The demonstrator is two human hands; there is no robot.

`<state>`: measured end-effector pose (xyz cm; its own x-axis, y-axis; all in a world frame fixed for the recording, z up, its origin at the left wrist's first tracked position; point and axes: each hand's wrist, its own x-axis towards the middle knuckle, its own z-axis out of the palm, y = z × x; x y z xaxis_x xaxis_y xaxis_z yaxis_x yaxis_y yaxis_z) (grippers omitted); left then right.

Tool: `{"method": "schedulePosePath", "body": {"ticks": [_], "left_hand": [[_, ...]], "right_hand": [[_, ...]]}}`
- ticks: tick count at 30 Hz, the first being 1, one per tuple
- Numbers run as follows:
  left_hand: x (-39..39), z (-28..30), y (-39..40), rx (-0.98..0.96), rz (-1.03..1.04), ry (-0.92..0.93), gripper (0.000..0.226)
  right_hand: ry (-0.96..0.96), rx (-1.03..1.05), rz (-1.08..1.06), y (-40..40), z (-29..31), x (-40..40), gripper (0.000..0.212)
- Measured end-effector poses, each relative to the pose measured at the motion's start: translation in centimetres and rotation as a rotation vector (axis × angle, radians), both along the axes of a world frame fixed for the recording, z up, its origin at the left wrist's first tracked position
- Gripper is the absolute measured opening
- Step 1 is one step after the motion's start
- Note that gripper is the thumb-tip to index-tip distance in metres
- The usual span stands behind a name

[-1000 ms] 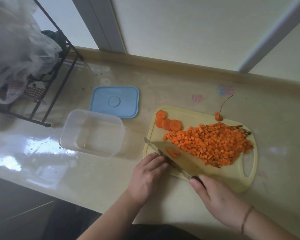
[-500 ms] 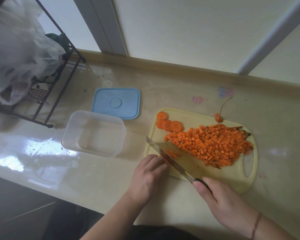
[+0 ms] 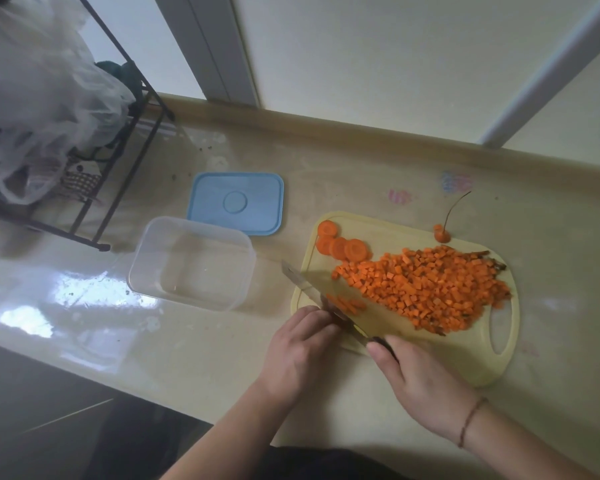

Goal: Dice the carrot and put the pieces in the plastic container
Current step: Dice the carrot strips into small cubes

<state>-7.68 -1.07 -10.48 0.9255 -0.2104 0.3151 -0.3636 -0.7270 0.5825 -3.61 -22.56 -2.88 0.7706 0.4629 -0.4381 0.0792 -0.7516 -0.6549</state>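
Between the earlier look and this one the knife [image 3: 329, 308] had crept a little nearer the person, its blade slanting across the near left corner of the cutting board [image 3: 388, 233], and a small row of cut strips [image 3: 347, 303] lay just on its far side. Her right hand [image 3: 426, 379] had its fingers wrapped round the dark handle. Her left hand [image 3: 300, 344] sat at the board's near edge with fingers curled down against the blade's near side, probably pinning a sliver of carrot, though I could not make out what was under them.

Most of the work looked done. A broad heap of diced carrot [image 3: 426, 289] covered the middle and right of the board, four round slices [image 3: 342, 245] waited at the far left corner, and the stem end [image 3: 442, 235] rested at the far edge. The plastic container [image 3: 191, 263] stood on the table [image 3: 378, 174] just left of the board, holding no carrot yet, with its blue lid [image 3: 236, 202] lying beyond it. I judged that the slices had to be diced before anything went into the tub.
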Motion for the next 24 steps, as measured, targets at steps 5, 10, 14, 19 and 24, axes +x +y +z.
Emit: {"method": "schedulePosePath", "body": {"ticks": [5, 10, 14, 19, 24], "left_hand": [[0.1, 0.3, -0.1, -0.005, 0.017, -0.019, 0.018], [-0.4, -0.2, 0.0, -0.063, 0.055, 0.011, 0.026], [-0.7, -0.1, 0.4, -0.064, 0.079, -0.015, 0.035], [-0.3, 0.2, 0.1, -0.040, 0.093, -0.017, 0.042], [-0.4, -0.1, 0.0, -0.047, 0.099, 0.003, 0.038]], "right_hand": [[0.043, 0.055, -0.065, -1.2, 0.0, -0.2, 0.064], [0.032, 0.081, -0.064, -1.7, 0.7, -0.8, 0.060], [0.018, 0.043, -0.033, -2.1, 1.0, -1.6, 0.063], [-0.010, 0.015, -0.004, -2.5, 0.7, -2.0, 0.056], [-0.029, 0.020, -0.006, -2.8, 0.8, -2.2, 0.044]]}}
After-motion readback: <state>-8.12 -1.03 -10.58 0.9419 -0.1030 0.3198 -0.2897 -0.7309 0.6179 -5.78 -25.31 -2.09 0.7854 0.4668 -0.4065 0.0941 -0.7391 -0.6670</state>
